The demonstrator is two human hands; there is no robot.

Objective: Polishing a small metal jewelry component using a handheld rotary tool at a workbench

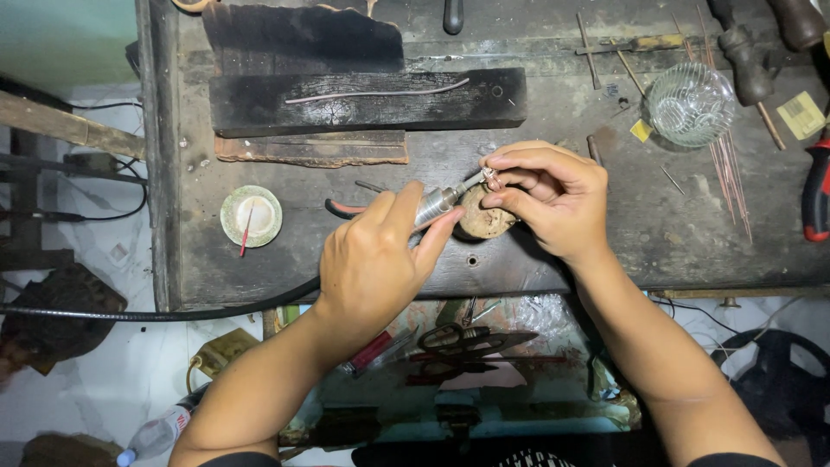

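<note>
Tiny silver metal piece [491,176], pinched by right hand [553,203] at twelve o'clock of round brown block [484,220], could slip if left hand's [372,259] gripped silver drill tool [437,203] pushes hard.

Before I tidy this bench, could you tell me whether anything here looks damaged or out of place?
The dark wooden block at the back of the workbench looks charred and cracked, with a bent wire lying on it. Thin metal rods lie scattered beside the glass bowl. Nothing looks spilled.
</note>
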